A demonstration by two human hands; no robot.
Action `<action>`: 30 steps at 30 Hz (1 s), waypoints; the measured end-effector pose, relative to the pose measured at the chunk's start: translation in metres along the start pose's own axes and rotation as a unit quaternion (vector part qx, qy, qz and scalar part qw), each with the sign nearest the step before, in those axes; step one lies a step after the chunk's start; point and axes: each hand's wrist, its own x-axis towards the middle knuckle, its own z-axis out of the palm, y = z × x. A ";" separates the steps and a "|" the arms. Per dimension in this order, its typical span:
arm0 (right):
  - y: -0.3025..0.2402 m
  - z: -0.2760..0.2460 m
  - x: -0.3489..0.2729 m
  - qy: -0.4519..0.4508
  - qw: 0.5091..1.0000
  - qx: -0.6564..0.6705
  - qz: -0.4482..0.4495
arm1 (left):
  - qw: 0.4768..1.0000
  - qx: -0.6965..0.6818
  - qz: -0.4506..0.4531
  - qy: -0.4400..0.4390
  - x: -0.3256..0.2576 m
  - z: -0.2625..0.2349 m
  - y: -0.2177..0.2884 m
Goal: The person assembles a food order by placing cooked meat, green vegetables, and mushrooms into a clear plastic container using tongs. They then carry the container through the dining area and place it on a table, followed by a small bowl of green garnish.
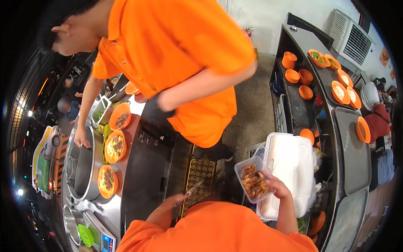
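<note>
Held out at my right side is a clear plastic tub [240, 168] with browned, crisp-looking meat pieces [253, 181] in it. My right hand [276, 185] is closed on the tub's right rim. My left hand [179, 199], lower and to the left, grips a slim metal utensil [194, 187]; whether it is tongs or a fork I cannot tell. The utensil points up and right, away from my body, above the dark floor grating. Just right of the tub, partly behind my right hand, lies a stack of white foam food boxes [289, 161].
A co-worker in an orange shirt [168, 63] leans over the left counter, one hand at a large metal pot [84, 168]. Orange bowls of food [115, 147] line that counter, near a scale [105, 242]. Right, a shelf unit holds grey trays [352, 147] and several orange bowls [340, 92].
</note>
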 end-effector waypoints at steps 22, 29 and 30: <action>-0.053 0.055 0.079 0.152 0.963 0.043 -0.217 | 0.995 0.000 0.095 -0.020 0.077 -0.052 0.060; -0.013 0.063 -0.003 0.113 0.968 0.044 -0.220 | 1.000 0.010 0.017 -0.001 0.039 0.013 0.032; -0.004 0.065 -0.021 0.103 0.967 0.052 -0.225 | 1.000 0.015 0.018 -0.001 0.033 0.022 0.031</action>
